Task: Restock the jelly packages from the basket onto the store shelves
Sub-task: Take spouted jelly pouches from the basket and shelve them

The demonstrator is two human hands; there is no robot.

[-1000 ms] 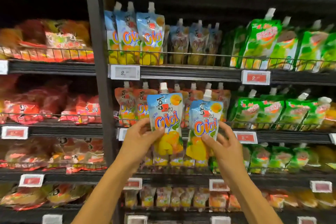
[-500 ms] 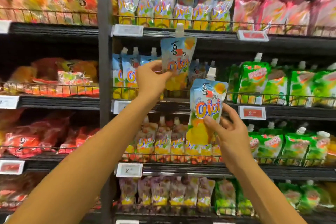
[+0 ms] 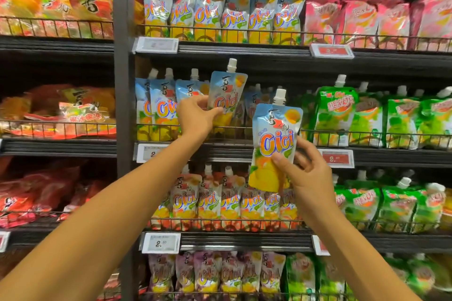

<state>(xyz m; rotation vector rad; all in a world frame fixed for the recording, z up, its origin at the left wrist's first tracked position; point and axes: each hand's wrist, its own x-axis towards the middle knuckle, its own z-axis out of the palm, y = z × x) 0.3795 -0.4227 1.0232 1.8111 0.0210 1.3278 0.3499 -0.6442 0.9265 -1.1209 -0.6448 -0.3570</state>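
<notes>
Left hand: the left hand (image 3: 195, 115) is pinching the raised pouch (image 3: 227, 95) at its side edge, thumb in front, and is holding it tilted above the wire rail (image 3: 244, 129) of the middle shelf (image 3: 220, 151).
Right hand: the right hand (image 3: 305, 173) is gripping the second pouch (image 3: 276, 144) by its lower half, in front of the shelves and apart from them.
Task's things: both jelly pouches are sitting in the hands, neither yet on a shelf; the basket is lying out of view.
Risk: the raised pouch is leaning, so its base is likely to catch on the rail or knock the standing row (image 3: 161, 107) just beside it; a one-sided pinch is also inviting a slip.
Surface: dark shelves with wire rails are carrying upright spouted pouches, with price tags (image 3: 337, 157) clipped to the front lips.
Room: a dim store aisle is showing; green pouches (image 3: 335, 115) are standing to the right, red bags (image 3: 73, 115) are lying to the left.
</notes>
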